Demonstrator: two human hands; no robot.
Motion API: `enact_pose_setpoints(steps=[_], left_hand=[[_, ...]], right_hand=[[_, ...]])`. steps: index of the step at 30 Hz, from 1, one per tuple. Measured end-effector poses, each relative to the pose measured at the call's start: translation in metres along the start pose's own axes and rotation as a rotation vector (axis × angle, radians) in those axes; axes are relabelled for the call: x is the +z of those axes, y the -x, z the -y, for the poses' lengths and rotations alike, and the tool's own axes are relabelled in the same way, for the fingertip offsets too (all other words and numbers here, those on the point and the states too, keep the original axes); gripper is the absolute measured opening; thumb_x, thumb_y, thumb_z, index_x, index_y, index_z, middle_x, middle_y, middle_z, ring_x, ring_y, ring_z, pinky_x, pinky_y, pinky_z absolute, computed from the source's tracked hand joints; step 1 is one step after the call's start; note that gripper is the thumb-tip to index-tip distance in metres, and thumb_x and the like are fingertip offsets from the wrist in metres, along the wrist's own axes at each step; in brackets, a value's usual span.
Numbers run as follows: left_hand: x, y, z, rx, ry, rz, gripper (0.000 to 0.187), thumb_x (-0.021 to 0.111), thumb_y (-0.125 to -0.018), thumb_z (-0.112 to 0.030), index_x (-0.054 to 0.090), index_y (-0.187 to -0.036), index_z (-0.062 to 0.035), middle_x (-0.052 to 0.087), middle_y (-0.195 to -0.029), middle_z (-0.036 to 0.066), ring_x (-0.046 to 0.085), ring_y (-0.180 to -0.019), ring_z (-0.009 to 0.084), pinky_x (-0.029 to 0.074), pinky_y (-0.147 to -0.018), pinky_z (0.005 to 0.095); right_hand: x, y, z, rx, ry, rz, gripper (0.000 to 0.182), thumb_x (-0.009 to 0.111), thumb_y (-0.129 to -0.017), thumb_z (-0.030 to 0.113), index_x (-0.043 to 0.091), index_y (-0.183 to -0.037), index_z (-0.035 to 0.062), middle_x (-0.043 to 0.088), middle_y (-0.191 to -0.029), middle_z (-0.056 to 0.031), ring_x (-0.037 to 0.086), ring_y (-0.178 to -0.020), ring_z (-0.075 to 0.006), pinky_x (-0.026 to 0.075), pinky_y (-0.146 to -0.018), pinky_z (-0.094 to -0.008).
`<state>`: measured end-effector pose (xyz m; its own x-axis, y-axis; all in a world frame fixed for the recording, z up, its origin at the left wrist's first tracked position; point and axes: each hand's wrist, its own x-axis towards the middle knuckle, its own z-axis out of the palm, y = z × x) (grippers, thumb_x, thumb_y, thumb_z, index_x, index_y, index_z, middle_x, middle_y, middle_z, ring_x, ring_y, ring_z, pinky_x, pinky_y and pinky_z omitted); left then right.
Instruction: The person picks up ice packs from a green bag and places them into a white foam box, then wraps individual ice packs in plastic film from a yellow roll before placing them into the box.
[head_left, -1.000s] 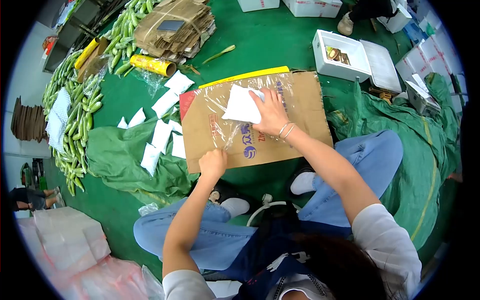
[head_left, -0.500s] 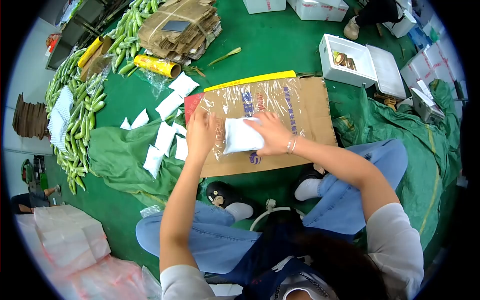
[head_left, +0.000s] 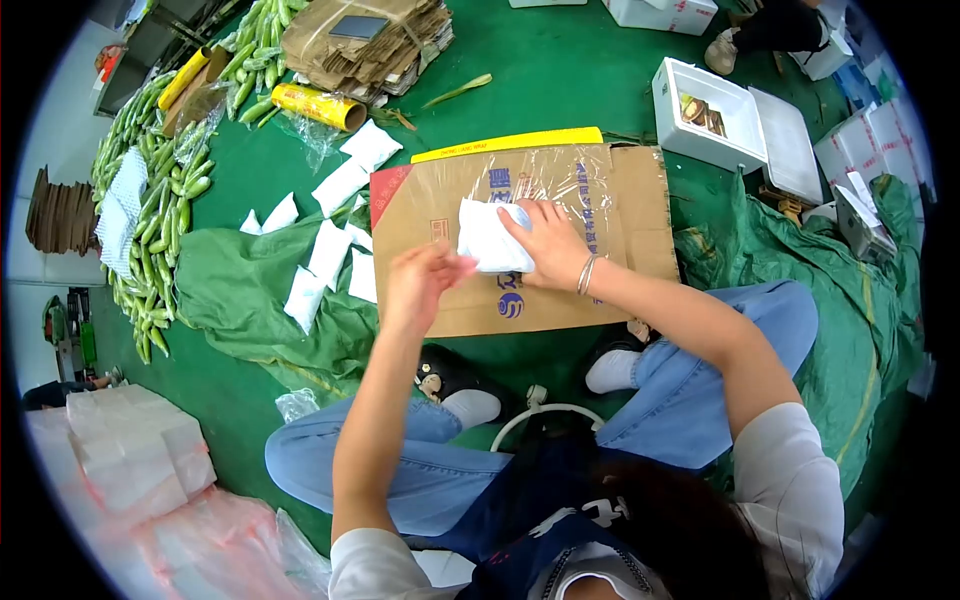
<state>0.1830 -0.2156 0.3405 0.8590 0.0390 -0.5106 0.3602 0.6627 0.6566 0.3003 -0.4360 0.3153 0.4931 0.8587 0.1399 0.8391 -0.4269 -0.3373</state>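
A white pillow-shaped packet (head_left: 490, 236) lies on the flat brown cardboard box (head_left: 455, 310), which has clear film stretched over its top. My right hand (head_left: 548, 238) grips the packet's right side, thumb over its top and fingers at the far edge. By the packet's lower left corner is my left hand (head_left: 422, 282), its fingers drawn together in a pinch. Whether film is caught in that pinch, I cannot make out. Several similar white packets (head_left: 328, 255) lie left of the box, some on a green woven sack (head_left: 235, 290).
A yellow film roll (head_left: 318, 104) lies beyond the packets, near bundled flat cardboard (head_left: 365, 45). Bagged green vegetables (head_left: 160, 235) are heaped at left. An open white foam box (head_left: 708, 115) and its lid (head_left: 782, 140) stand at back right. Another green sack (head_left: 800, 270) lies at right.
The packet has moved away from me on the box, with my right hand on it. My left hand has come down from the box's left side towards the packet's lower corner, fingers pinched.
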Motion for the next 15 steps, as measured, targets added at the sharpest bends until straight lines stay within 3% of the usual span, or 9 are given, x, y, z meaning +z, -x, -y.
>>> enact_pose_setpoints(steps=[2,3,4,6,8,10,12,13,15], left_hand=[[0.016,-0.035,0.028,0.48,-0.613,-0.16,0.024,0.058,-0.09,-0.016,0.065,-0.098,0.0053,0.066,-0.071,0.011,0.064,-0.066,0.0243,0.049,-0.068,0.0299],[0.018,-0.04,0.024,0.463,-0.888,-0.17,0.038,0.066,-0.086,-0.022,0.06,-0.118,-0.0022,0.069,-0.093,0.012,0.066,-0.081,0.0262,0.05,-0.072,0.0311],[0.02,-0.044,0.021,0.472,-0.893,-0.152,0.038,0.066,-0.086,-0.022,0.06,-0.118,-0.0022,0.069,-0.093,0.012,0.066,-0.081,0.0262,0.05,-0.072,0.0311],[0.048,-0.04,0.004,1.289,-1.902,-0.042,0.056,0.072,-0.081,-0.025,0.052,-0.131,-0.0095,0.06,-0.122,0.01,0.061,-0.099,0.0292,0.05,-0.077,0.0341],[0.055,-0.045,-0.009,1.226,-1.921,0.022,0.066,0.077,-0.072,-0.031,0.051,-0.131,-0.0136,0.055,-0.127,0.007,0.057,-0.107,0.0299,0.05,-0.079,0.0369],[0.049,-0.061,-0.022,1.017,-2.023,0.158,0.071,0.079,-0.065,-0.04,0.053,-0.125,-0.0139,0.059,-0.112,0.007,0.059,-0.099,0.0259,0.052,-0.072,0.0369],[0.044,-0.073,-0.029,0.974,-2.062,0.203,0.068,0.078,-0.064,-0.041,0.054,-0.122,-0.0147,0.061,-0.104,0.007,0.06,-0.094,0.0264,0.053,-0.069,0.0402],[0.043,-0.079,-0.031,0.996,-2.129,0.265,0.067,0.078,-0.064,-0.042,0.055,-0.121,-0.0148,0.062,-0.101,0.007,0.061,-0.093,0.0263,0.053,-0.068,0.04],[0.038,-0.091,-0.032,1.076,-2.173,0.312,0.064,0.077,-0.065,-0.043,0.055,-0.118,-0.014,0.064,-0.089,0.006,0.062,-0.09,0.0257,0.053,-0.065,0.0388]], right_hand=[[0.012,-0.009,-0.011,-0.006,-0.002,-0.047,0.095,0.081,-0.054,0.023,0.039,-0.137,0.0064,0.043,-0.128,-0.0233,0.042,-0.117,-0.0404,0.034,-0.1,-0.0479],[0.014,-0.015,-0.018,0.028,-0.132,-0.037,0.091,0.08,-0.053,0.022,0.043,-0.135,0.0066,0.048,-0.125,-0.0209,0.045,-0.114,-0.0386,0.036,-0.1,-0.0465],[0.015,-0.022,-0.028,0.064,-0.258,-0.03,0.087,0.078,-0.053,0.021,0.047,-0.133,0.0069,0.052,-0.121,-0.0184,0.049,-0.111,-0.0367,0.038,-0.099,-0.045],[-0.006,-0.044,-0.046,0.117,-0.443,0.039,0.078,0.077,-0.054,0.022,0.055,-0.127,0.0081,0.06,-0.114,-0.0147,0.055,-0.107,-0.0324,0.042,-0.098,-0.0394],[-0.03,-0.049,-0.052,0.279,-0.797,0.367,0.074,0.079,-0.055,0.025,0.058,-0.124,0.0075,0.064,-0.113,-0.0136,0.058,-0.108,-0.0302,0.045,-0.096,-0.0338],[-0.014,-0.048,-0.059,0.235,-0.775,0.338,0.088,0.082,-0.057,0.031,0.048,-0.132,-0.0006,0.059,-0.121,-0.0178,0.056,-0.114,-0.0307,0.046,-0.095,-0.0328],[0.014,-0.035,-0.044,0.433,-0.915,-0.147,0.107,0.085,-0.057,0.038,0.033,-0.138,-0.0093,0.052,-0.127,-0.0249,0.054,-0.116,-0.0333,0.045,-0.097,-0.0338],[0.018,-0.023,-0.033,0.6,-0.957,-0.243,0.118,0.085,-0.058,0.044,0.022,-0.14,-0.013,0.043,-0.134,-0.0309,0.049,-0.121,-0.0369,0.04,-0.102,-0.0354],[0.014,0.011,0.01,0.758,-0.454,-0.284,0.116,0.084,-0.059,0.044,0.023,-0.141,-0.009,0.032,-0.143,-0.0285,0.032,-0.133,-0.0397,0.025,-0.11,-0.0474]])
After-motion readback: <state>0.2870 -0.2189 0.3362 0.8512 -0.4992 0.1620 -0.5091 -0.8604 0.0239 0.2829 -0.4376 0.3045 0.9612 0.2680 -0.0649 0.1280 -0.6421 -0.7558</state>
